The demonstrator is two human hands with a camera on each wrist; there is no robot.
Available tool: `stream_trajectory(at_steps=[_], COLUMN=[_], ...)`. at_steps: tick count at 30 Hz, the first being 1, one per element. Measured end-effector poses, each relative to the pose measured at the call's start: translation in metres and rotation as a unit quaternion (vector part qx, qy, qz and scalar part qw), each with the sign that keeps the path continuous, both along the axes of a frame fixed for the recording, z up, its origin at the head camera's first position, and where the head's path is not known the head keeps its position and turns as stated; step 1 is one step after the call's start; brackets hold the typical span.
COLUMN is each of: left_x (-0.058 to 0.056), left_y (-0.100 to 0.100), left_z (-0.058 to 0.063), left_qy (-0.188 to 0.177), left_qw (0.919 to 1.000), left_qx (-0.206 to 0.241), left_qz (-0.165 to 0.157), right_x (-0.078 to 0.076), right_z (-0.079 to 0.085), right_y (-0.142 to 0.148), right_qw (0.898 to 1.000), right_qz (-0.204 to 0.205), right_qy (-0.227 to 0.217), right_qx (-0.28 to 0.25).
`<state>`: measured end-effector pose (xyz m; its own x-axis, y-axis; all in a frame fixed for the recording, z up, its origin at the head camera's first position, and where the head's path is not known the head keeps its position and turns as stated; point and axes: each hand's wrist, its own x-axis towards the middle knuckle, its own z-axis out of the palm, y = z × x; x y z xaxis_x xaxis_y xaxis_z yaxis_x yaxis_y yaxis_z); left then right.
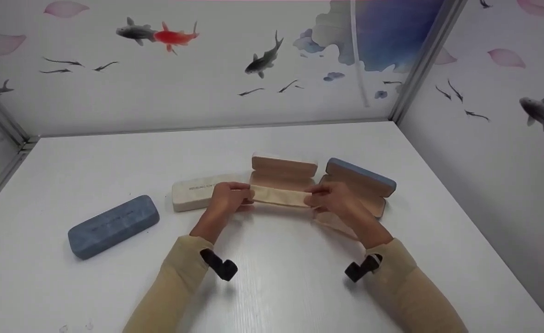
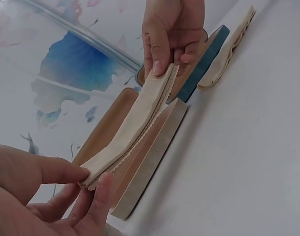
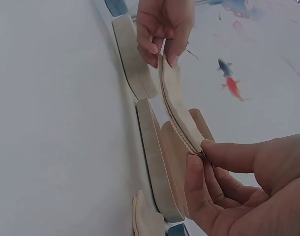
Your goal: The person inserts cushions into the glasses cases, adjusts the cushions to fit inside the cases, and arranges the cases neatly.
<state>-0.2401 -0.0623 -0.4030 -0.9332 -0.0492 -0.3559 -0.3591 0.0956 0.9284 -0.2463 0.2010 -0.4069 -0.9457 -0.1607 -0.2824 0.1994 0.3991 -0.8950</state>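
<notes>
My left hand (image 1: 228,196) and right hand (image 1: 334,199) each pinch one end of a folded cream cleaning cloth (image 1: 278,196), stretched level between them. Zigzag-cut edges show along the cloth (image 2: 135,118) in the left wrist view. Right beneath it stands an open white glasses case (image 1: 284,166), brown inside, lid raised toward the back; the cloth and hands hide part of it. Behind my right hand is an open blue glasses case (image 1: 362,178). A second folded cloth (image 3: 146,216) lies on the table near my right wrist, partly covered by that arm in the head view.
A closed white glasses case (image 1: 191,194) lies just left of the open one, partly behind my left hand. Farther left rests a closed blue glasses case (image 1: 114,226), set at a slant. Printed wall panels (image 1: 207,101) border the white table (image 1: 272,286) at the back and right.
</notes>
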Motion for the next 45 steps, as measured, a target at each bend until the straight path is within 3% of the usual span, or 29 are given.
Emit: stream_trajectory(at_steps=[6, 14, 18, 25, 35, 45], left_x=[-0.011, -0.027, -0.034, -0.040, -0.044, -0.050], left_y=[0.001, 0.002, 0.004, 0.008, 0.009, 0.016], left_z=[0.006, 0.011, 0.011, 0.009, 0.005, -0.002], left_qy=[-0.005, -0.007, 0.007, 0.028, 0.051, 0.086], left_qw=[0.9999, 0.9999, 0.9997, 0.9981, 0.9971, 0.9901], left_qx=[0.009, 0.000, -0.016, -0.041, -0.031, -0.102], left_qz=[0.004, 0.008, 0.016, 0.037, 0.046, 0.043], right_x=[-0.006, -0.012, -0.017, -0.024, -0.031, -0.037], right_z=[0.004, 0.007, 0.007, 0.005, 0.003, 0.001], right_y=[0.002, 0.000, 0.001, -0.001, -0.004, -0.006], right_qw=[1.000, 1.000, 0.999, 0.997, 0.995, 0.994], right_qz=[-0.003, -0.025, -0.041, -0.077, -0.095, -0.103], right_qy=[0.006, 0.004, 0.012, 0.014, 0.023, 0.027], right_qx=[-0.029, 0.017, -0.001, -0.014, -0.024, -0.015])
